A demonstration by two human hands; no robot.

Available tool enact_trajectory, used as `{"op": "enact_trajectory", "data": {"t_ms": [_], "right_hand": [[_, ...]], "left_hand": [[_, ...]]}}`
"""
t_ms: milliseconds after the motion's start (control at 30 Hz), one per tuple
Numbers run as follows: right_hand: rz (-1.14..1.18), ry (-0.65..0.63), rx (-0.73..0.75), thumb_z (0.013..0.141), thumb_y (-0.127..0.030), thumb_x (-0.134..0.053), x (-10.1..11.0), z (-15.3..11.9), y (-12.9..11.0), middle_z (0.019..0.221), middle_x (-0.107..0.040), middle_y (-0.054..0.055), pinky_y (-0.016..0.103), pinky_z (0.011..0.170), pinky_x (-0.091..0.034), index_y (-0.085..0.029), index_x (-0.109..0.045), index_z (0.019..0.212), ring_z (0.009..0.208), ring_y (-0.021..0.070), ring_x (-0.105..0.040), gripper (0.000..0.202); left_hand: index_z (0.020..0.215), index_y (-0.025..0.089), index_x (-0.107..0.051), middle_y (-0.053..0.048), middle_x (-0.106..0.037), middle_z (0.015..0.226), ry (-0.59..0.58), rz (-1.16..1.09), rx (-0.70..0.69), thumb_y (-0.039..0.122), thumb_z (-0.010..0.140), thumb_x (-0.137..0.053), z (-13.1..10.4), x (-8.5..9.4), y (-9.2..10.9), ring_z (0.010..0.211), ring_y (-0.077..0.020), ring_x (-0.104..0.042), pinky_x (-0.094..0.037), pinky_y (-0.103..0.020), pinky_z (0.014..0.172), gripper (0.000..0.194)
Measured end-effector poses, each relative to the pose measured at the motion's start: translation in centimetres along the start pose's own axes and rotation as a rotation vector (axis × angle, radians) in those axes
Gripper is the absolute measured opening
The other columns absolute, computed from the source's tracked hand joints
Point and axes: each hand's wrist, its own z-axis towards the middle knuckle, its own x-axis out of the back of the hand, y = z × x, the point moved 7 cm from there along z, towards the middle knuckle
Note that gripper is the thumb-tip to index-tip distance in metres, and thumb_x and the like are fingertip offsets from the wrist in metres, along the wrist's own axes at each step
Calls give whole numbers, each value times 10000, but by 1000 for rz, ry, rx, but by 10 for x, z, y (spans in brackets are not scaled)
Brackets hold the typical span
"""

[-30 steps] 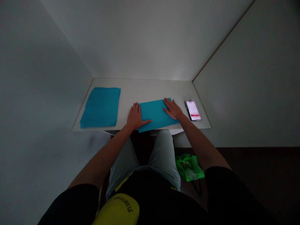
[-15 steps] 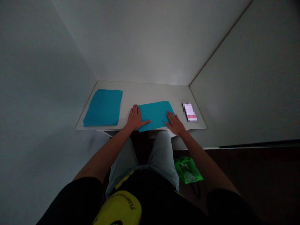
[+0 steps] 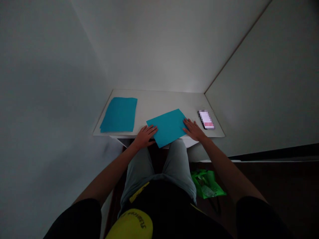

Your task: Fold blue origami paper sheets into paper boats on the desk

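Observation:
A blue sheet (image 3: 169, 126) lies aslant at the front edge of the white table, its near corner sticking out past the edge. My left hand (image 3: 146, 135) touches the sheet's left end with its fingertips; the thumb is by the lower left side, partly hard to make out. Flat on the sheet's right end rest the spread fingers of my right hand (image 3: 193, 129). A stack of larger blue sheets (image 3: 119, 114) lies on the left part of the table.
The white table (image 3: 154, 99) meets walls at its back and sides. A phone (image 3: 206, 119) lies at its right end. Below, right of my legs, is a green bag (image 3: 208, 184) on the dark floor.
The blue sheet has turned, its left end swinging towards me. My left hand has moved nearer to the front edge with it. The view has shifted slightly.

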Motion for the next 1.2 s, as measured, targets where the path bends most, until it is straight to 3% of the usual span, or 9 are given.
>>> {"op": "enact_trajectory", "data": {"t_ms": [100, 167, 333, 500, 633, 733, 900, 1033, 1200], "right_hand": [[118, 70, -27, 1102, -772, -293, 4, 3, 1, 1806, -452, 154, 742, 1399, -208, -225, -522, 1710, 1729, 404, -328, 849], [273, 232, -74, 1112, -757, -263, 13, 6, -1, 1752, -535, 175, 702, 1382, -301, -222, -545, 1687, 1678, 385, -439, 835], [548, 657, -170, 1136, -720, -250, 27, 17, -22, 1535, -709, 195, 591, 1274, -497, -216, -633, 1564, 1434, 331, -674, 765], [532, 496, -127, 1097, -799, -293, 3, 47, -59, 1521, -709, 216, 590, 1293, -475, -193, -672, 1491, 1447, 350, -661, 816], [519, 454, -88, 1090, -810, -338, -7, 51, -64, 1549, -694, 213, 617, 1307, -455, -209, -660, 1500, 1464, 360, -650, 796], [531, 491, -85, 1092, -806, -343, -6, 48, -59, 1513, -719, 198, 629, 1292, -472, -229, -668, 1483, 1441, 361, -666, 769], [501, 451, -77, 1087, -799, -376, -7, 47, -63, 1480, -740, 188, 639, 1272, -492, -240, -701, 1447, 1393, 374, -697, 740], [473, 429, -80, 1085, -800, -367, -6, 48, -66, 1451, -759, 193, 650, 1246, -512, -230, -717, 1423, 1351, 382, -722, 750], [433, 407, -62, 1089, -804, -352, -3, 50, -69, 1395, -789, 187, 642, 1213, -536, -224, -732, 1393, 1299, 380, -747, 757]], "left_hand": [[1363, 266, -799, -107, -794, 1436, 42, -54, 49, 278, 1096, -578, 5, 12, 8, 1398, -287, -712, -482, -498, 1255, 347], [1218, 230, -823, -123, -848, 1220, 125, -107, 158, 328, 1126, -544, 15, 32, 5, 1205, -286, -785, -567, -456, 1118, 309], [1116, 217, -765, -85, -822, 1051, 424, -281, 467, 412, 1124, -550, 33, 128, -64, 983, -263, -770, -594, -379, 917, 290], [942, 211, -676, -66, -759, 939, 817, -212, 671, 364, 1062, -637, -6, 257, -167, 914, -242, -712, -578, -366, 936, 198], [1138, 239, -696, -84, -791, 1068, 1012, -83, 500, 501, 1140, -537, -50, 316, -164, 1039, -256, -746, -596, -382, 1010, 306], [1194, 249, -730, -123, -805, 1297, 863, 59, 331, 495, 1157, -493, -58, 299, -137, 1308, -288, -737, -548, -472, 1187, 344], [1176, 231, -763, -134, -732, 1543, 310, 123, 282, 315, 1128, -477, -58, 178, -138, 1596, -284, -561, -450, -559, 1324, 302], [1237, 193, -766, -161, -631, 1663, 42, 112, 410, 271, 1050, -514, -81, 100, -160, 1634, -307, -511, -404, -559, 1365, 323], [1308, 207, -737, -150, -632, 1664, 3, 61, 472, 347, 1002, -579, -99, 79, -168, 1560, -332, -587, -472, -551, 1304, 371]]}}
